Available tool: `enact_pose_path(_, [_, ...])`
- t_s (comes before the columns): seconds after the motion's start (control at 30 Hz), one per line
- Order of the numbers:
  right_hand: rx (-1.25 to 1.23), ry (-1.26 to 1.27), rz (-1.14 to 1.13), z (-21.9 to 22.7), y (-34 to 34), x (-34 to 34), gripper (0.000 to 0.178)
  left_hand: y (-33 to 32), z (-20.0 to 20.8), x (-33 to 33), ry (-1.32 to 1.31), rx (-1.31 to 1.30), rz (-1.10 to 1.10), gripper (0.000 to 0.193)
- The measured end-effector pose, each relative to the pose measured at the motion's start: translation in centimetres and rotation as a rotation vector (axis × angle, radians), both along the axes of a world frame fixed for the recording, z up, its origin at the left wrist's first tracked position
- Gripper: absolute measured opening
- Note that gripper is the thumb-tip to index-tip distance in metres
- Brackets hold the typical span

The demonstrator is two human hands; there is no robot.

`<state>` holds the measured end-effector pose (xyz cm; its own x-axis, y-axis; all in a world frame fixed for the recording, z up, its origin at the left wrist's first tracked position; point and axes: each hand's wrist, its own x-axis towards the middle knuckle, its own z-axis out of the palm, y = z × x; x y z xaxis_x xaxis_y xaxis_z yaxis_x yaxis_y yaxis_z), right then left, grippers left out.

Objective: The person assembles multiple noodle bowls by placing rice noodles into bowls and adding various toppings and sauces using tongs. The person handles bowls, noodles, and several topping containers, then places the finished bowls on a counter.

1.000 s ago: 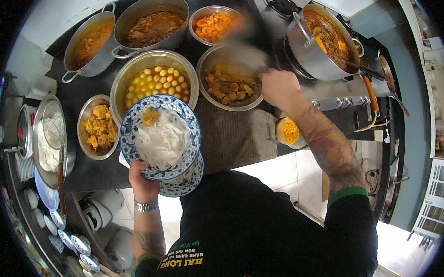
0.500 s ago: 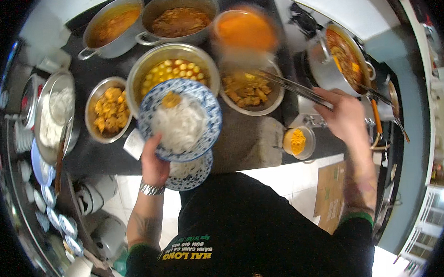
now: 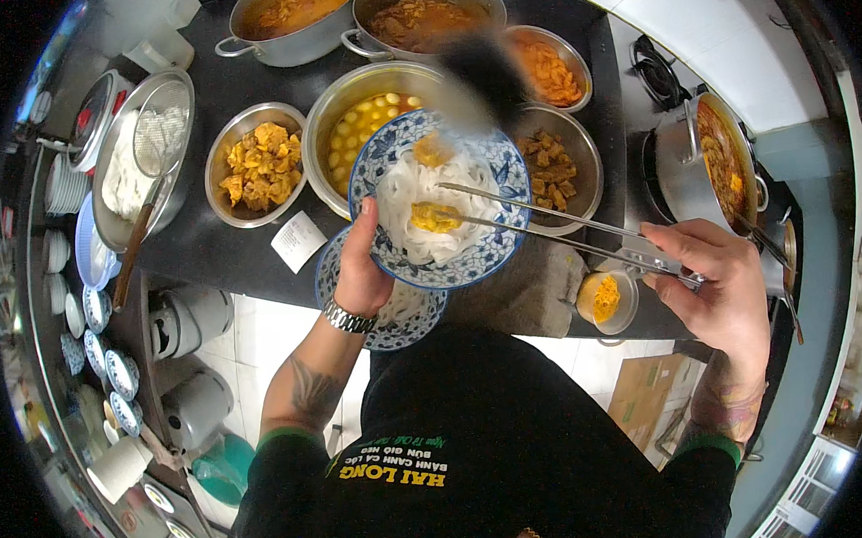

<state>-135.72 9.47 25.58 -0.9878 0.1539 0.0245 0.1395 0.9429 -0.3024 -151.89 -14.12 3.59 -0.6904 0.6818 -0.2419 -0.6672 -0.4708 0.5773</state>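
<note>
My left hand [image 3: 364, 272] grips the rim of a blue-and-white patterned bowl [image 3: 502, 237], its thumb over the edge. White noodles [image 3: 459, 242] lie in it, with one yellow-brown piece [image 3: 433, 151] near the far rim and a yellow piece [image 3: 433, 217] on top. Metal tongs [image 3: 582, 209] are held in my right hand [image 3: 715, 281]. Their arms are parted over the noodles, the nearer tip touching the yellow piece. A second patterned bowl [image 3: 331, 269] with noodles sits underneath, partly hidden. Beyond stands a pot [image 3: 325, 99] of pale round balls in yellow broth.
A steel bowl of yellow meat [image 3: 261, 166] is at left, a bowl of brown pieces [image 3: 552, 172] at right. A dark blurred shape [image 3: 485, 79] hides part of the far side. A cup of orange-yellow stuff [image 3: 605, 298] stands at the front. A stew pot [image 3: 681, 162] sits far right.
The tongs have moved from over the bowl of brown pieces to the held bowl. A yellow piece now lies on the noodles. The dark blurred shape has appeared, and the view has shifted.
</note>
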Motion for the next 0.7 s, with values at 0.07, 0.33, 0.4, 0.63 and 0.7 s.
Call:
enact_pose_path(0.07, [0.017, -0.084, -0.027, -0.6, 0.5, -0.1, 0.040, 0.2, 0.0, -0.2, 0.031, 0.009, 0.005, 0.059])
enact_pose_path(0.33, [-0.033, -0.110, 0.058, -1.4, 1.5, -1.3, 0.041, 0.6, -0.8, -0.4, 0.031, -0.046, 0.064, 0.061])
enact_pose_path(0.4, [-0.001, -0.177, 0.120, -1.5, 1.9, -1.4, 0.046, 0.7, -1.3, -0.6, -0.019, -0.031, 0.084, 0.057])
enact_pose_path(0.63, [0.105, 0.017, -0.160, -2.5, 6.1, -2.3, 0.044, -0.4, -1.9, -0.6, 0.014, -0.120, 0.139, 0.059])
enact_pose_path(0.7, [0.305, -0.037, -0.355, -4.2, 8.1, -4.6, 0.038, -0.6, -2.0, -0.8, -0.003, -0.121, 0.148, 0.059])
